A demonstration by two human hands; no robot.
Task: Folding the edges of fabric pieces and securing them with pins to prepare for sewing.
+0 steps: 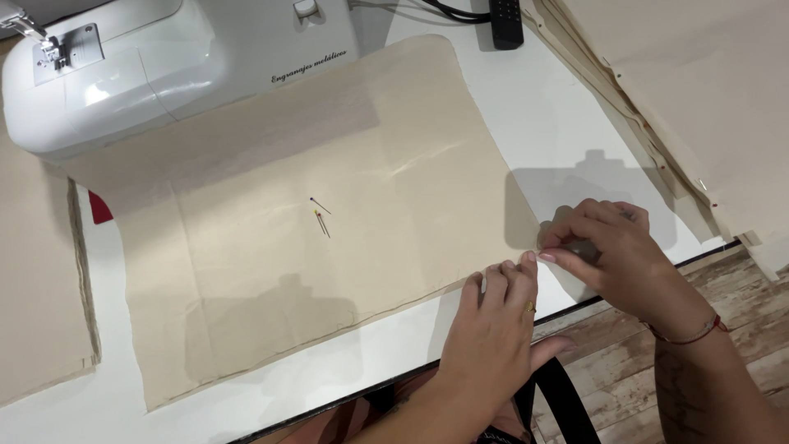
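Note:
A large beige fabric piece [329, 214] lies flat on the white table [526, 123]. My left hand [493, 329] rests at the fabric's near right edge, fingers curled down on it. Just to its right, my right hand [608, 251] pinches the fabric's right corner between thumb and fingers. Two pins [319, 215], one dark-headed and one yellow-headed, lie on the middle of the fabric, apart from both hands.
A white sewing machine [140, 66] stands at the far left. More beige fabric lies at the left edge [37, 271] and hangs over the table's far right [690, 90]. A black remote-like object [505, 20] sits at the back. Wooden floor [625, 353] shows below the table edge.

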